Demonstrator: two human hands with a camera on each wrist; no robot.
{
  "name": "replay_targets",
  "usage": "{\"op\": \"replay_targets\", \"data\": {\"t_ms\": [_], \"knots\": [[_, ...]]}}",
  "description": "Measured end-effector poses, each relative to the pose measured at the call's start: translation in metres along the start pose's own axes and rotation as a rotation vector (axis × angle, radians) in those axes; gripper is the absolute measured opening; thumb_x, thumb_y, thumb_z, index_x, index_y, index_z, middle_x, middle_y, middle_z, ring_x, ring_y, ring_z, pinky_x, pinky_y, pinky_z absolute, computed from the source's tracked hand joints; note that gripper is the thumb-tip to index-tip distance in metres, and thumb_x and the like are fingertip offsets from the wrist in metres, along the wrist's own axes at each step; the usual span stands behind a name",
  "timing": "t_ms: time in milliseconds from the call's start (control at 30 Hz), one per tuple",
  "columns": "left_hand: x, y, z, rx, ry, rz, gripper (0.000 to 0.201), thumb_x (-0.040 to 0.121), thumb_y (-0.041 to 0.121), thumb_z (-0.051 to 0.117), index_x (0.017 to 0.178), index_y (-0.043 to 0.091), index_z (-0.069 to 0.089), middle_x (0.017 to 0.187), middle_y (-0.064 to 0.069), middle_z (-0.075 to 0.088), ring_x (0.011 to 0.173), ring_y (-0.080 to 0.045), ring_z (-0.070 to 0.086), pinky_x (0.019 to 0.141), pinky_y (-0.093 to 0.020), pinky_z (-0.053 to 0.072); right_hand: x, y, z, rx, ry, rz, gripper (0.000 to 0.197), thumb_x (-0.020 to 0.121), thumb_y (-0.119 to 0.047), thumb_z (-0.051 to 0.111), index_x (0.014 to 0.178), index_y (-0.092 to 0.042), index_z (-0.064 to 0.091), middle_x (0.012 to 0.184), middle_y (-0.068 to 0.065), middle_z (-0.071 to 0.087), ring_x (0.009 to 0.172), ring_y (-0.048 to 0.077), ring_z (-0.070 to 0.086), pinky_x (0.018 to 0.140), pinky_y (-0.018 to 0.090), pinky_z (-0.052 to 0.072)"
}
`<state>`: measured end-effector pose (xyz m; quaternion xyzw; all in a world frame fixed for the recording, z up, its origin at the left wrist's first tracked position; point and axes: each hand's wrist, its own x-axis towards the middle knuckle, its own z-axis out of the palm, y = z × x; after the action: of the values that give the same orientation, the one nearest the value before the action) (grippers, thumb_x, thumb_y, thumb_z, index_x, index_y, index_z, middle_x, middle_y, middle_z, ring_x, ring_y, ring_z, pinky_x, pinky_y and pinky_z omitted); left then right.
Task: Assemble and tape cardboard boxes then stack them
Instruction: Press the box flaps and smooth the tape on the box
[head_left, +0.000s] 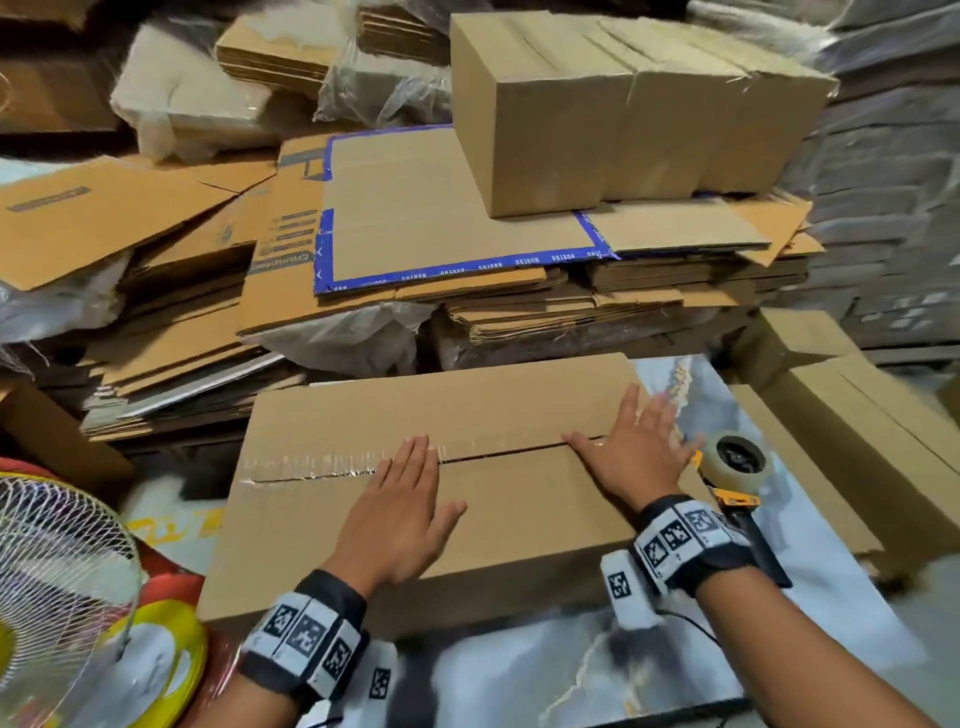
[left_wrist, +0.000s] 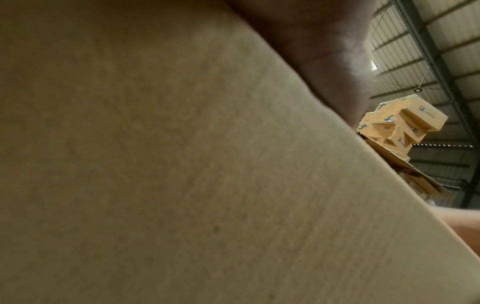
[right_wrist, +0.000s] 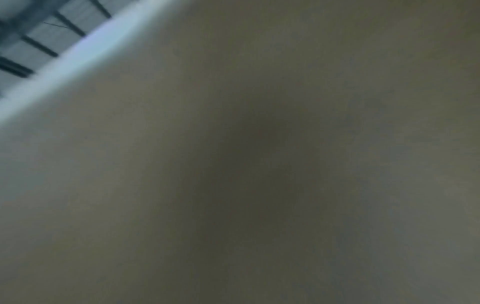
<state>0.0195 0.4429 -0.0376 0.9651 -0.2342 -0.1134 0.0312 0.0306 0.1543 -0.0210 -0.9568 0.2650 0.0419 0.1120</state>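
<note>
Two hands press flat on a closed cardboard box (head_left: 441, 499) directly in front — left hand (head_left: 400, 512) with fingers straight and together, right hand (head_left: 631, 457) with fingers spread — along its half-taped seam. Tape dispenser (head_left: 740, 475) lies just right; assembled boxes (head_left: 623, 109) sit farther back on flattened cardboard (head_left: 441, 234).

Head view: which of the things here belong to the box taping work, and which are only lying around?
Part of the job:
- cardboard box, both flat hands on its top
- left hand
- right hand
- clear tape along the seam's left part
- tape dispenser
- finished boxes

Just lying about:
- fan
- flattened printed cartons
- plastic wrap
</note>
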Motion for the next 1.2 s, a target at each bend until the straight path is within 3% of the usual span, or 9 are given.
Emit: {"op": "replay_targets", "data": {"t_ms": [100,233,467,667,767,900,1000,1133,1200], "knots": [[0.002,0.000,0.000,-0.009,0.012,0.014,0.097,0.084,0.074,-0.017,0.158,0.012,-0.011,0.164,-0.005,-0.021,0.150,-0.016,-0.023,0.122,-0.033,-0.012,0.022,0.043,-0.011,0.259,-0.010,0.149,0.127,0.075,-0.084,0.058,0.161,-0.012,-0.003,0.166,0.023,0.013,0.152,0.039,0.017,0.117,0.060,0.025],[0.007,0.012,0.000,-0.023,-0.026,-0.009,0.114,0.072,0.082,-0.026,0.156,0.007,-0.013,0.158,-0.010,-0.028,0.151,-0.023,-0.024,0.122,-0.035,-0.012,0.039,0.057,-0.004,0.400,-0.068,0.160,0.107,0.054,-0.094,0.046,0.120,-0.012,0.063,0.120,0.014,0.069,0.107,0.038,0.063,0.094,0.051,0.052],[0.028,0.064,-0.001,-0.016,-0.067,0.048,0.103,0.082,0.080,-0.012,0.154,0.007,-0.018,0.158,-0.013,-0.029,0.152,-0.026,-0.023,0.124,-0.037,-0.011,0.047,0.072,-0.011,0.429,-0.102,-0.039,0.056,0.106,-0.046,0.036,0.117,0.000,0.066,0.123,0.026,0.064,0.112,0.041,0.059,0.099,0.046,0.047],[0.055,0.111,-0.003,-0.019,-0.077,0.031,0.096,0.094,0.074,0.007,0.157,0.005,-0.014,0.162,-0.017,-0.026,0.152,-0.028,-0.024,0.122,-0.039,-0.013,0.045,0.082,-0.014,0.520,-0.133,-0.102,0.056,0.112,-0.032,0.025,0.114,0.007,0.066,0.123,0.027,0.064,0.115,0.040,0.058,0.099,0.041,0.043],[0.063,0.124,-0.005,-0.011,-0.082,0.036,0.096,0.094,0.073,0.006,0.158,0.004,-0.013,0.162,-0.014,-0.027,0.152,-0.027,-0.025,0.124,-0.040,-0.012,0.049,0.091,-0.017,0.538,-0.184,-0.197,0.057,0.111,-0.034,0.031,0.093,0.003,0.070,0.101,0.022,0.070,0.098,0.036,0.064,0.087,0.040,0.047],[0.073,0.148,-0.004,-0.034,-0.070,-0.011,0.098,0.094,0.075,0.009,0.158,0.003,-0.011,0.162,-0.015,-0.026,0.152,-0.027,-0.025,0.124,-0.039,-0.011,0.051,0.110,-0.030,0.755,-0.363,-0.241,0.056,0.108,-0.033,0.045,0.056,-0.015,0.053,0.049,-0.009,0.054,0.045,0.003,0.050,0.050,0.022,0.038],[0.078,0.163,-0.003,-0.043,-0.063,-0.063,0.099,0.095,0.076,0.010,0.158,0.002,-0.011,0.163,-0.017,-0.025,0.152,-0.028,-0.025,0.125,-0.040,-0.011,0.061,0.123,-0.030,0.900,-0.500,-0.279,0.058,0.105,-0.023,0.055,0.047,-0.020,0.056,0.046,-0.015,0.051,0.043,-0.004,0.048,0.047,0.011,0.038],[0.081,0.165,-0.001,-0.027,-0.062,-0.071,0.106,0.086,0.081,0.001,0.158,0.003,-0.011,0.163,-0.015,-0.025,0.152,-0.026,-0.025,0.126,-0.041,-0.008,0.092,0.127,-0.023,0.921,-0.466,-0.270,0.027,0.088,-0.035,0.078,0.073,-0.014,0.074,0.070,-0.009,0.069,0.061,0.004,0.064,0.058,0.020,0.052],[0.080,0.165,0.000,-0.029,-0.047,-0.064,0.102,0.091,0.079,0.007,0.159,0.004,-0.011,0.163,-0.014,-0.024,0.152,-0.024,-0.025,0.125,-0.039,-0.011,0.109,0.120,-0.013,0.948,-0.431,-0.221,0.042,0.079,-0.045,0.084,0.102,-0.012,0.074,0.096,0.003,0.075,0.080,0.018,0.074,0.068,0.031,0.062]]}}
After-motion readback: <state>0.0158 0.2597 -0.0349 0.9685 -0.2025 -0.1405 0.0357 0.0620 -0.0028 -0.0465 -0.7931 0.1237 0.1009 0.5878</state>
